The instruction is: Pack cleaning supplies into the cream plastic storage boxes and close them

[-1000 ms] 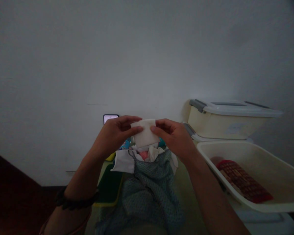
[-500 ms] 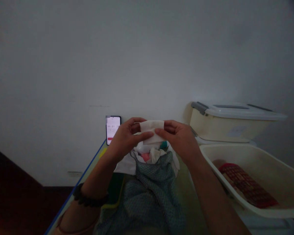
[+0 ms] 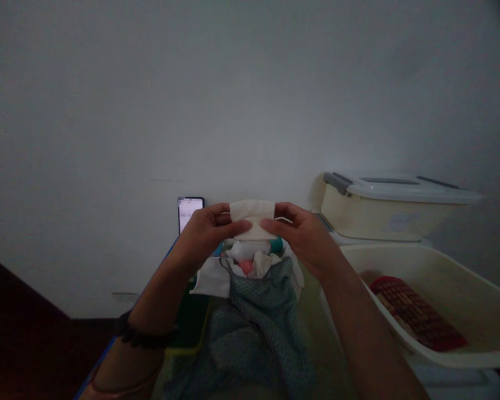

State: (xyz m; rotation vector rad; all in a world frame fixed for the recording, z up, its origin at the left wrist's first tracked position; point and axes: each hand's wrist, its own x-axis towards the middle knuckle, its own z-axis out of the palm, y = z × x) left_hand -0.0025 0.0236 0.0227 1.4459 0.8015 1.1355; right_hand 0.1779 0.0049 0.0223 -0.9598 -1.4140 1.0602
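My left hand (image 3: pixel 206 230) and my right hand (image 3: pixel 300 230) pinch a small folded white cloth (image 3: pixel 252 214) between them, thumbs in front and fingers behind. Each hand is closed on one side of it. Just below the cloth lies a white bottle or tube (image 3: pixel 250 250) with a teal cap (image 3: pixel 276 244). Around it are a pink item (image 3: pixel 246 267) and a crumpled cream cloth (image 3: pixel 264 264). These sit at the mouth of a grey-green mesh bag (image 3: pixel 260 300). Another white cloth (image 3: pixel 212 278) lies at its left.
A phone (image 3: pixel 189 214) showing a timer leans on the wall behind my left hand. On the right stand an open white tub (image 3: pixel 479 289) holding a red patterned item (image 3: pixel 419 314), and a lidded storage box (image 3: pixel 383 214). A dark green, yellow-edged object (image 3: pixel 189 322) lies near my left forearm.
My hands and the white cloth have shifted slightly left, and the cloth appears a little wider between them. More of the white bottle or tube shows below it.
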